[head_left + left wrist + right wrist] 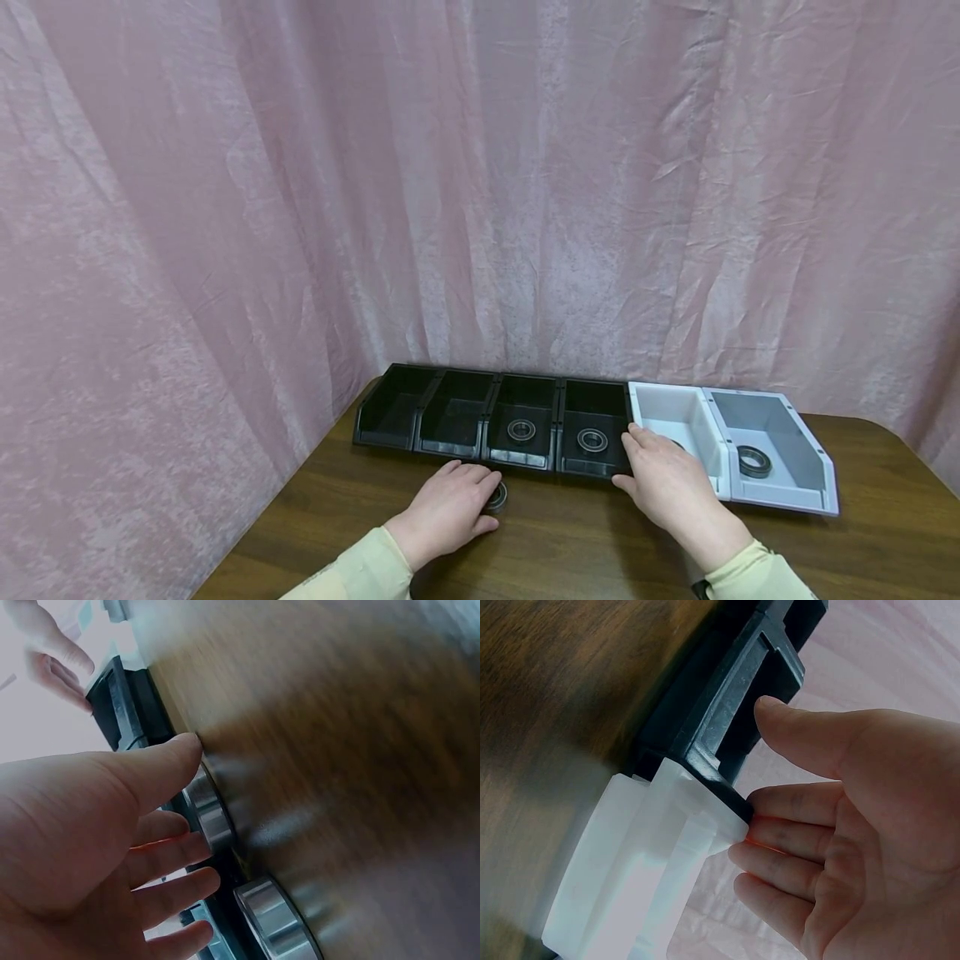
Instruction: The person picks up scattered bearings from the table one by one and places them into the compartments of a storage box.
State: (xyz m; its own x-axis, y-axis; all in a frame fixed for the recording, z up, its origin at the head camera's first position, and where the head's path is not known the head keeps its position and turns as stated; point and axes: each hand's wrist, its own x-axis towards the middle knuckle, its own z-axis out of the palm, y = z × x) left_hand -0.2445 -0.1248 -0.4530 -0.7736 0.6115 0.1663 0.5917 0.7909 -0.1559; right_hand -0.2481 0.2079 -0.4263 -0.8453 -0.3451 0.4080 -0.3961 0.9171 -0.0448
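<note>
My left hand (450, 510) hovers low over the table with its fingers loosely spread. Beside its thumb and fingertips stands a ball bearing (497, 497), partly covered in the head view; whether they touch it I cannot tell. The left wrist view shows this bearing (210, 808) and a second bearing (277, 922) on the wood. My right hand (667, 477) reaches over the wall between the rightmost black bin (573, 400) and the white bin (660, 396). Its fingers are relaxed and hold nothing; in the right wrist view they are close to that wall (735, 799).
Six bins stand in a row along the back of the wooden table (570, 550), four black and a white and a grey bin (795, 492). Bearings lie in the two right-hand black bins, the white bin and the grey bin. Behind hangs a pink curtain (525, 208).
</note>
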